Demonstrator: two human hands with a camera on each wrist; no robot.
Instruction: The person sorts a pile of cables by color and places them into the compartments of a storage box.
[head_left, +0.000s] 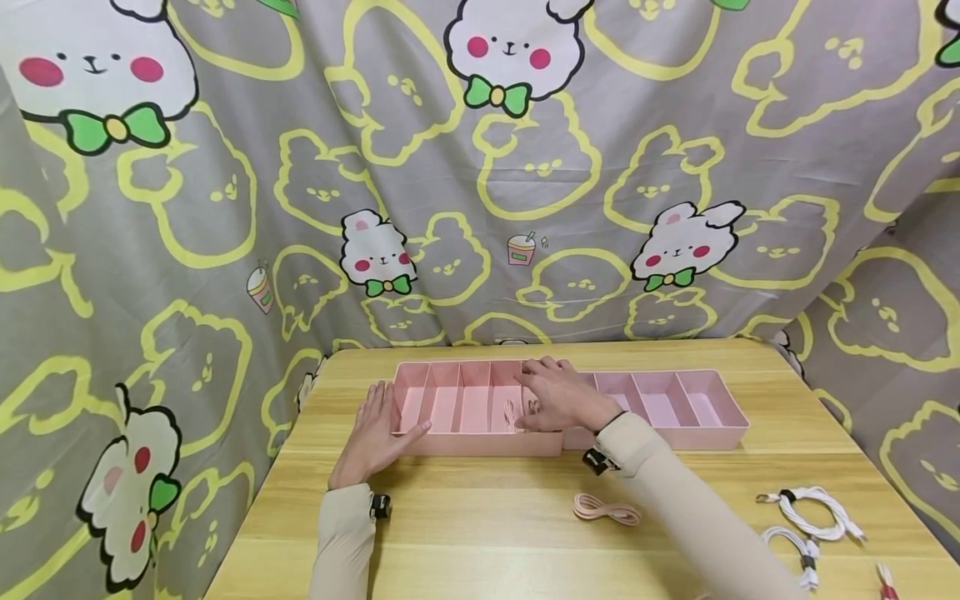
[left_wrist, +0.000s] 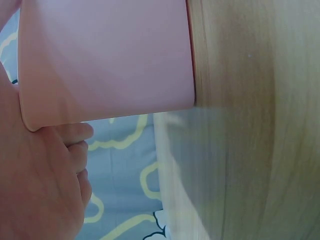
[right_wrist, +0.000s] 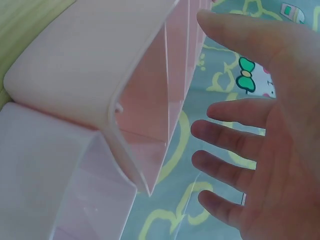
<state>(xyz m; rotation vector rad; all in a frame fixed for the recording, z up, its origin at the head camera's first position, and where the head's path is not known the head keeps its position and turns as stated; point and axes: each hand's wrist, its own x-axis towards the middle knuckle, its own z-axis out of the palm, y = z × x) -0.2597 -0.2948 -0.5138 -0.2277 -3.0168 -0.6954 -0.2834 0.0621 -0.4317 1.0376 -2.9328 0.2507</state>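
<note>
A pink divided box [head_left: 480, 445] lies lengthwise at the far side of the table. My left hand [head_left: 372, 437] rests against its left end, fingers straight along the end wall and thumb at the front edge. In the left wrist view the palm touches the box corner [left_wrist: 107, 60]. My right hand [head_left: 562, 396] is over the box's right end, holding nothing; the right wrist view shows its fingers apart and relaxed. Coiled pink cable [head_left: 511, 414] sits in a right-hand compartment, and another bit of cable [head_left: 534, 407] shows partly behind the right fingers.
A lilac divided box [head_left: 660, 438] adjoins the pink box on the right. On the table lie a bundled pink cable [head_left: 606, 509], two coiled white cables [head_left: 821, 521] and, at the lower right, a red-and-white cable end [head_left: 887, 582]. Patterned curtain [head_left: 540, 183] hangs behind the table.
</note>
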